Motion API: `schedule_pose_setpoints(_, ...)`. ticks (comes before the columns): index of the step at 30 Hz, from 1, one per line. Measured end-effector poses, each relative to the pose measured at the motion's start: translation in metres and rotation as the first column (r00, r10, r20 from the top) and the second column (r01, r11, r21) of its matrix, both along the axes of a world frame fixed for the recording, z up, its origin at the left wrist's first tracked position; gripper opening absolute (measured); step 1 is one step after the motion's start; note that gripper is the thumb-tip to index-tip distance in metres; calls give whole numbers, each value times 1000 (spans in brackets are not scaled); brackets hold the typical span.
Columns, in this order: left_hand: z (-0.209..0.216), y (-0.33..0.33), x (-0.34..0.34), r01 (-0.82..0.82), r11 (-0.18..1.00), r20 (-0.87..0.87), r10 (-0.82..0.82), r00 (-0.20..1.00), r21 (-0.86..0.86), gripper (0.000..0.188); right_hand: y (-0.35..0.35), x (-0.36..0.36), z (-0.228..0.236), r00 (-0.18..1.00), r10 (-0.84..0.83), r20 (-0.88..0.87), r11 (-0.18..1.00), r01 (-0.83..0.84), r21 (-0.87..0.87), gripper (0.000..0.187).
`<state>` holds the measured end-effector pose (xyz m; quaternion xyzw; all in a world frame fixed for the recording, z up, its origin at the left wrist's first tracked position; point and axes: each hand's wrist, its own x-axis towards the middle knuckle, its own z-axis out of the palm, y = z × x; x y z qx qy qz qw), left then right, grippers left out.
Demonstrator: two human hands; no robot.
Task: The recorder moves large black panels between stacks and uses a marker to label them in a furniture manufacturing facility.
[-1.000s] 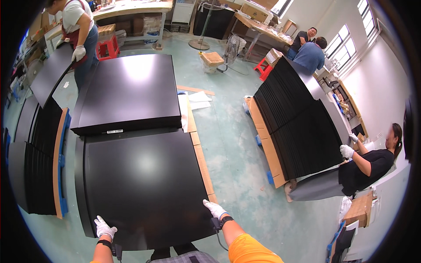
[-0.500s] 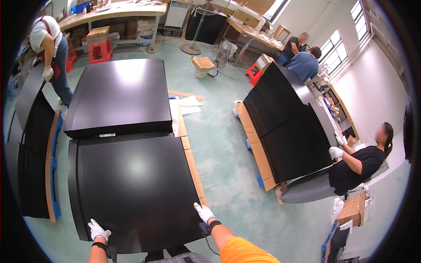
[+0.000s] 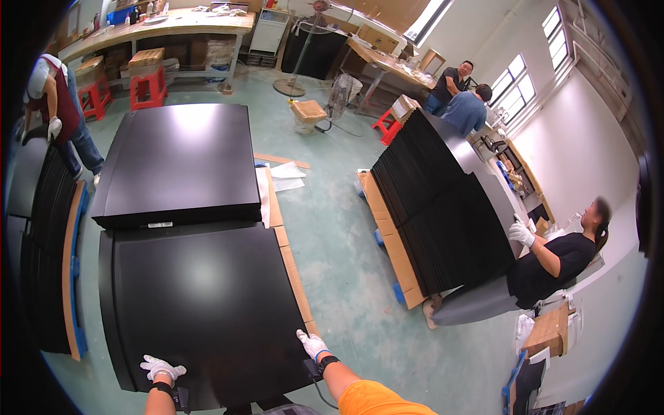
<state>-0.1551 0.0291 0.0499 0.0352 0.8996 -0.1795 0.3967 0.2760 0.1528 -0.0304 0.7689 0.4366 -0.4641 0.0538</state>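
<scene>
Both my hands wear white gloves. On the near left part of a large black panel (image 3: 207, 297), my left hand (image 3: 163, 368) rests with its fingers spread. Over at the panel's right edge is my right hand (image 3: 312, 344), its visible fingers stretched out along the rim. Neither hand holds a separate thing. The panel is flat and glossy, with a raised strip along its left side, and lies on top of a stack. A second black stack (image 3: 180, 159) adjoins its far side, with a small white label on the front face.
Cardboard (image 3: 296, 294) lines the stack's right side. A pallet of standing black panels (image 3: 443, 214) is to the right, with a gloved person (image 3: 553, 266) beside it. Another person (image 3: 59, 111) handles panels at far left. Workbenches, red stools (image 3: 147, 88) and a fan (image 3: 339, 97) stand behind.
The view has shifted slightly. My left hand's fingers have spread wider on the panel; my right hand stays at the edge. The person at left has lowered a panel; the person at right has drawn both hands together.
</scene>
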Motion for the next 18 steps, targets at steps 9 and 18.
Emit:
schedule_pose_setpoints(9, 6, 3, 5, -30, 1000, 8, 30, 1000, 4, 130, 1, 5, -10, 999, 40, -1, 999, -40, -16, 92)
schedule_pose_setpoints(18, 1, 1, 4, 5, 999, 1, -5, 1000, -51, 130, 2, 6, -9, 997, 73, -25, 995, -74, -64, 93)
